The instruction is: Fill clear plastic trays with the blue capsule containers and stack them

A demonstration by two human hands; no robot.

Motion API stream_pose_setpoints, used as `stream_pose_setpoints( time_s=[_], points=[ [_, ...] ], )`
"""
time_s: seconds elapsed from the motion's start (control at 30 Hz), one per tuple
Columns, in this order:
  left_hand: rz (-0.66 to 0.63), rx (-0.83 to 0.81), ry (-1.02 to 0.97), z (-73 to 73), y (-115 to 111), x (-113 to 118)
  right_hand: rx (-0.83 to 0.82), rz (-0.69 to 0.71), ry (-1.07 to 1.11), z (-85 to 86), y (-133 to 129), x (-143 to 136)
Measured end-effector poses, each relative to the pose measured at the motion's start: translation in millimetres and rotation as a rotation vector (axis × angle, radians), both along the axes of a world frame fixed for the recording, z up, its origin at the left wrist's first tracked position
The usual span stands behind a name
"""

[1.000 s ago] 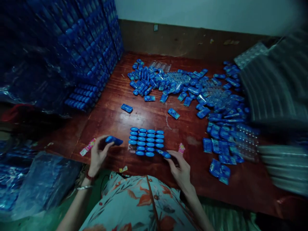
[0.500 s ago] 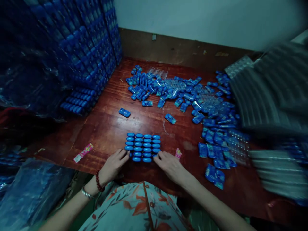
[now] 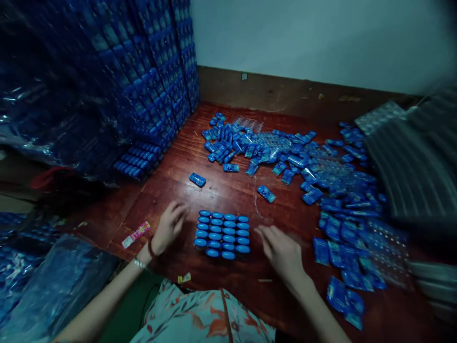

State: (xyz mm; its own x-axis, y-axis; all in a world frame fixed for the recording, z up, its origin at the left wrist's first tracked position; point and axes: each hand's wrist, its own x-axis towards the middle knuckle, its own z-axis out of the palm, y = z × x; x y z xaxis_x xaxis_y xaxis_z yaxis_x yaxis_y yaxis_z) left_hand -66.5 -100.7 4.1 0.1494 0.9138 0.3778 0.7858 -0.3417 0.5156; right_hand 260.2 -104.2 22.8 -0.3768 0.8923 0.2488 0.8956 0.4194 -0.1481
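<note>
Closest to you, your floral shirt [image 3: 210,317] fills the bottom edge. Just beyond it your left hand [image 3: 168,227] hovers beside the left edge of the block of blue capsules [image 3: 223,234], fingers loosely curled and empty, slightly blurred. Your right hand [image 3: 282,250] sits just right of the block, fingers spread open, holding nothing. The block itself lies flat on the red wooden table [image 3: 228,190], between your two hands, its capsules packed in neat rows. A pink wrapper [image 3: 135,234] lies left of your left wrist. Further out, two single blue packets [image 3: 197,179] [image 3: 266,193] lie apart on the wood. Beyond them spreads a loose pile of blue packets [image 3: 314,171], curving down the right side. At far left stands a tall stack of wrapped blue blocks [image 3: 143,85].
</note>
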Motion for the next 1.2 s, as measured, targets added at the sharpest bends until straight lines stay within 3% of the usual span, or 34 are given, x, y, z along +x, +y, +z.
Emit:
stream_pose_setpoints(
  time_s=[0.1, 0.2, 0.3, 0.4, 0.6, 0.73, 0.87, 1.03, 1.1, 1.2],
  points=[
    [0.021, -0.017, 0.048, -2.7, 67, 1, -0.136, -0.240, -0.031, -1.3, 57, 9],
    [-0.096, -0.210, 0.343, -4.6, 122, 13, -0.320, -0.255, -0.107, -4.4, 113, 13],
    [-0.203, -0.397, 0.549, -4.7, 151, 20, -0.509, -0.156, -0.108, -11.0, 145, 19],
    [-0.214, -0.436, 0.558, -6.6, 152, 11, -0.546, -0.117, -0.076, -19.1, 149, 32],
    [-0.178, -0.385, 0.517, -15.1, 110, -21, -0.544, -0.145, -0.007, -27.8, 105, 57],
    [-0.156, -0.310, 0.447, -15.8, 100, -17, -0.598, -0.169, 0.168, -32.5, 59, 58],
    [-0.150, -0.215, 0.376, -9.2, 133, 25, -0.584, -0.263, 0.353, -37.4, 14, 46],
    [-0.292, -0.146, 0.408, -6.9, 194, 90, -0.515, -0.442, 0.627, -45.4, -35, 33],
    [-0.347, -0.145, 0.420, -9.0, 208, 101, -0.512, -0.526, 0.766, -49.4, -52, 31],
    [-0.374, -0.151, 0.382, -11.0, 211, 99, -0.588, -0.633, 1.063, -53.6, -72, 26]
  ],
)
